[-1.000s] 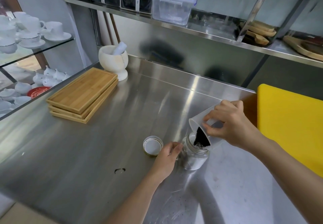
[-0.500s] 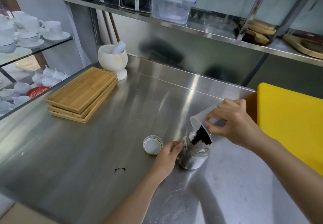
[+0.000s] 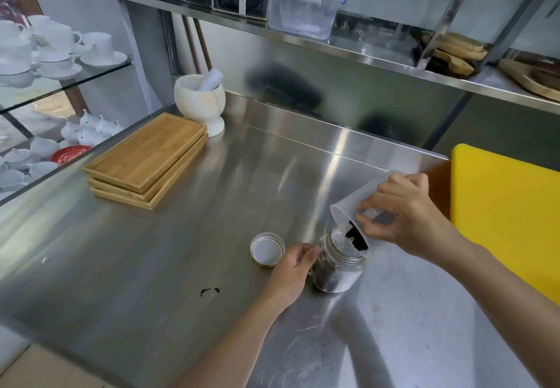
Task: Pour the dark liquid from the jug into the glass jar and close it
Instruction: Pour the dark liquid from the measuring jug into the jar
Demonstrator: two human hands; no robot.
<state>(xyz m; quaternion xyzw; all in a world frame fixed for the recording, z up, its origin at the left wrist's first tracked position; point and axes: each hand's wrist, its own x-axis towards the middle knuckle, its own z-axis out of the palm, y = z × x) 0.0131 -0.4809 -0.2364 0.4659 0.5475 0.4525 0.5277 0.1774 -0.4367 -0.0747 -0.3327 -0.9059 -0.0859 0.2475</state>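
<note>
Stainless steel worktable [image 3: 151, 266] with raised rear edge; surface brushed, reflecting daylight in streaks, with dark specks and a small dark smear [image 3: 210, 291]. Steel shelf [image 3: 378, 60] above, on angled steel uprights, carrying a clear lidded plastic container [image 3: 304, 6], dark bins with white tags and wooden boards [image 3: 454, 54]. Stone mortar with pestle [image 3: 201, 101] stands beside three stacked bamboo trays [image 3: 145, 160]. Yellow cutting board [image 3: 509, 215] at right. Glass shelving [image 3: 60, 81] at left holds white cups, saucers and teapots.

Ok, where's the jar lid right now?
The lid lies upturned on the steel counter, just left of the left hand steadying the glass jar.
</note>
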